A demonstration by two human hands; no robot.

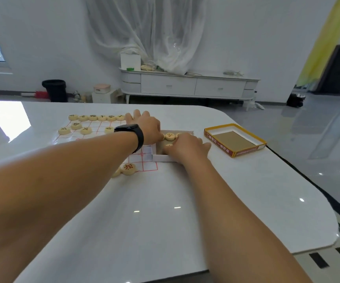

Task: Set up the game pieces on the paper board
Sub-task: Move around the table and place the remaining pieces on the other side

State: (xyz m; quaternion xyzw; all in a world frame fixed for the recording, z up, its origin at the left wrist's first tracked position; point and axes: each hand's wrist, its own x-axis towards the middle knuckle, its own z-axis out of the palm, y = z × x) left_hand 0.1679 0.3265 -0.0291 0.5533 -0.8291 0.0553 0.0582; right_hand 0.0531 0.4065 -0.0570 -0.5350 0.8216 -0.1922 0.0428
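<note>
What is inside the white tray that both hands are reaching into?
In the white tray, one round game piece shows fully, two more partly. The left hand and right hand cover the rest.

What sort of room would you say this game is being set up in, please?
Probably a home living or dining room: a glossy white table holds the paper board, with a low white sideboard and a sheer curtain behind.

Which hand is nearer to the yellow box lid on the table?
Right. The right hand rests in the piece box just left of the yellow lid; the left hand is farther left.
</note>
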